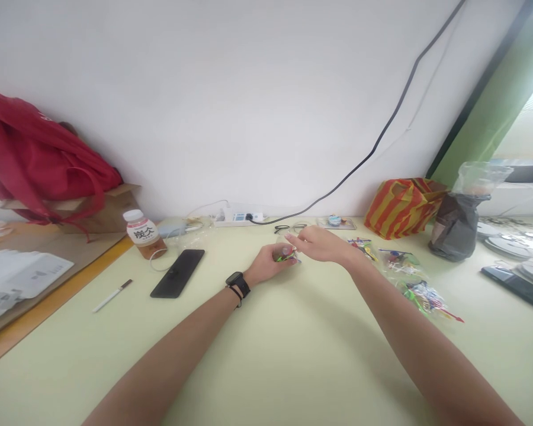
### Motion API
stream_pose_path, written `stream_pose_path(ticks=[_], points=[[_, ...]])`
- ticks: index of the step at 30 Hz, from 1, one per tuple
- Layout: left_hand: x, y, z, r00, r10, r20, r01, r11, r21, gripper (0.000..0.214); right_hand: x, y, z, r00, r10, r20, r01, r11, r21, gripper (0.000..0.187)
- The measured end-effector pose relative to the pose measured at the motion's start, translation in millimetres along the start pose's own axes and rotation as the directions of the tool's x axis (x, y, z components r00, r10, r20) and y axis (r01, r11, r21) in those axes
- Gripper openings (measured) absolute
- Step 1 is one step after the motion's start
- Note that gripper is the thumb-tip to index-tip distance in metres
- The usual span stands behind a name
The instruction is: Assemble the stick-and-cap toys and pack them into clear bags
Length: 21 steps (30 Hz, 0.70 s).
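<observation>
Both arms reach out over a pale yellow-green table [266,355]. My left hand [266,264], with a black watch on its wrist, is closed around a small bundle of colourful plastic pieces [286,254], red and green showing. My right hand [317,242] meets it from the right, fingers pinched together at the same bundle. Clear bags of similar colourful small parts [420,293] lie just right of my right forearm.
A black phone [177,273], a white pen [112,295] and a drink bottle [143,234] lie to the left. A power strip [240,218] and glasses [291,228] sit by the wall. A striped bag [400,207] and a dark bag [457,228] stand at right.
</observation>
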<state>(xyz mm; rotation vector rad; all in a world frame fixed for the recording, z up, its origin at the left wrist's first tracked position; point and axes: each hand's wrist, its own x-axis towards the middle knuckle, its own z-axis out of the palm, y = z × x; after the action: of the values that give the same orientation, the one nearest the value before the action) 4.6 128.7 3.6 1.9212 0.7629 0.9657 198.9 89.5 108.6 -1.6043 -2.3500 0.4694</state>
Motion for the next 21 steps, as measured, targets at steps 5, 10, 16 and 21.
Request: stream_pose_path(ticks=[5, 10, 16, 21], points=[[0, -4, -0.3, 1.0, -0.009, -0.019, 0.009, 1.0, 0.02, 0.037, -6, -2, -15, 0.996, 0.047, -0.081, -0.03, 0.98, 0.197, 0.059], [1, -3, -0.9, 1.0, -0.018, -0.015, 0.018, 1.0, 0.02, 0.04, -7, -9, -17, 0.982, 0.164, -0.088, -0.112, 0.898, 0.425, 0.062], [1, -6, -2.1, 1.0, -0.006, -0.011, 0.006, 1.0, 0.025, 0.04, 1, -14, 1, 0.996, 0.089, 0.019, -0.089, 0.905, 0.417, 0.059], [3, -13, -0.9, 1.0, 0.009, -0.01, -0.009, 1.0, 0.016, 0.039, 1, -10, 6, 0.995, 0.072, -0.073, -0.057, 0.981, 0.184, 0.062]])
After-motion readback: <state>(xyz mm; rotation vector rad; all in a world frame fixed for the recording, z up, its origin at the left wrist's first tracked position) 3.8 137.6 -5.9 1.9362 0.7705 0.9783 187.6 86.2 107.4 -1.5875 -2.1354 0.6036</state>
